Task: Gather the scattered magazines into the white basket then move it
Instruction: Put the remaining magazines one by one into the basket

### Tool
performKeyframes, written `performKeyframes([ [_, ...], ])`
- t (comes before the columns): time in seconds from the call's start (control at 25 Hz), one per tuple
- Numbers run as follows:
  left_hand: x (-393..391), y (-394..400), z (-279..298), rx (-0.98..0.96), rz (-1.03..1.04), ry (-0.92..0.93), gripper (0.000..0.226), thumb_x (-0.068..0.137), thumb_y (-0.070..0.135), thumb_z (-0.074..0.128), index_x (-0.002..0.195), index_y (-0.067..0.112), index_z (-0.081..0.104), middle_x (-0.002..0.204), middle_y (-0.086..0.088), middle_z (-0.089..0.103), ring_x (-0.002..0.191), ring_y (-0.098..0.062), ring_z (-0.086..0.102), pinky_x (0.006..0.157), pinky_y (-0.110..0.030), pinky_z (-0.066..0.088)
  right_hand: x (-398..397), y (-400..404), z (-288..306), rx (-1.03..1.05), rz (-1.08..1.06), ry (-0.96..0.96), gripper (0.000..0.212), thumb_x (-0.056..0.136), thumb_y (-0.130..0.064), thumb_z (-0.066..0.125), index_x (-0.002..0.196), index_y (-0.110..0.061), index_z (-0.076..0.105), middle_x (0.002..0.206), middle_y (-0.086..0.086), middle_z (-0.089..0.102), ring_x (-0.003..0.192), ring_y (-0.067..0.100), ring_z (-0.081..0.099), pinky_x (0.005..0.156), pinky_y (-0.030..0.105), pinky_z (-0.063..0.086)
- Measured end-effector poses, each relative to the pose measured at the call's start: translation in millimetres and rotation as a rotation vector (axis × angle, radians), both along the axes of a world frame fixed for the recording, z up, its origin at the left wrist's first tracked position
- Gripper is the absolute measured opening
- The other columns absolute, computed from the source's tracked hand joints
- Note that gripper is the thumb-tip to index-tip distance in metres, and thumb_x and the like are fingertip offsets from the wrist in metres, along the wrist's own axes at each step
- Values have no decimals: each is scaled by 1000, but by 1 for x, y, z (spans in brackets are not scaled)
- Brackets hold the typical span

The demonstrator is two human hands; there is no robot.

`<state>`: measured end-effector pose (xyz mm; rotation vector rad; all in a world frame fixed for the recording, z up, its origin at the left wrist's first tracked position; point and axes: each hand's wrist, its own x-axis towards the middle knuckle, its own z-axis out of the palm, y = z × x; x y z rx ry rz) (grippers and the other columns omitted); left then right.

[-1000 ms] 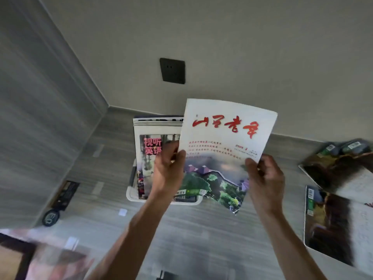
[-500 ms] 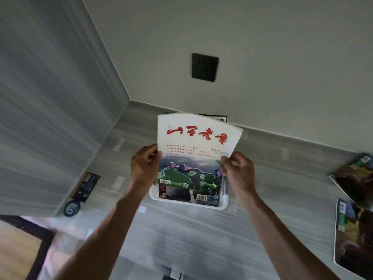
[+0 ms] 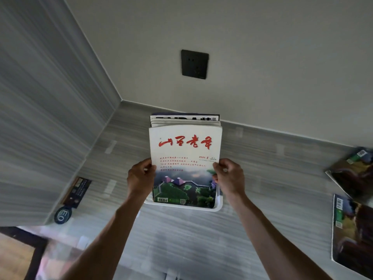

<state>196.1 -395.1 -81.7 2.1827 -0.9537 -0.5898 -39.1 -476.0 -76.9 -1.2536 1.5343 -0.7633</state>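
Glossy magazine [image 3: 184, 158] now sunk upright into rounded white basket [image 3: 219, 206], both hands gripping edges.

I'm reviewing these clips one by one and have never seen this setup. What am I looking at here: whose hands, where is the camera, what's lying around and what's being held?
No machine here: a person wears a wide-angle camera on the head, looking down at their own bare arms. The left hand and right hand grip the side edges of a white magazine with red lettering, standing upright in the white basket in front of other magazines. The basket sits on grey striped flooring by a wall with a dark socket. Two dark magazines lie at the right, and a dark tag at the left.
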Motion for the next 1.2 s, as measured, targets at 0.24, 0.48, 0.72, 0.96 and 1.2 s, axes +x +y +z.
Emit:
performKeyframes([
  [0.24, -17, -3, 1, -65, 213, -89, 28, 80, 2, 66, 100, 17, 54, 102, -10, 66, 90, -36, 66, 69, -41, 58, -9, -3, -7, -11, -31, 38, 8, 83, -15, 74, 77, -11, 70, 69, 3, 73, 50, 19, 69, 45, 30, 56],
  [0.48, -174, 14, -1, -319, -185, -158, 31, 78, 2, 50, 106, 14, 55, 100, -9, 62, 92, -31, 60, 79, -43, 54, -149, 46, -50, -47, -312, 203, 9, 89, -13, 61, 85, -18, 68, 83, 4, 73, 78, 25, 69, 69, 37, 53],
  [0.72, -322, -2, -4, -252, -534, 42, 47, 75, -9, 58, 117, 11, 58, 99, -1, 62, 86, -16, 59, 75, -38, 54, -320, 87, -84, 212, -380, 874, 47, 78, -39, 73, 113, -12, 59, 123, 15, 58, 109, 41, 54, 86, 45, 47],
  [0.96, -370, -11, -3, -244, -650, -33, 41, 76, -8, 57, 111, 14, 60, 99, 7, 59, 86, -14, 59, 74, -37, 55, -350, 85, -77, 167, -181, 1013, 20, 80, -26, 66, 95, -13, 69, 86, 4, 76, 78, 27, 73, 63, 32, 56],
  [1.2, -376, -15, -18, -239, -651, -45, 34, 76, -8, 57, 99, 16, 62, 96, 6, 61, 84, -16, 60, 71, -41, 55, -341, 108, -68, -36, -106, 835, 34, 70, 0, 71, 99, -18, 73, 71, 12, 74, 65, 34, 71, 55, 38, 55],
])
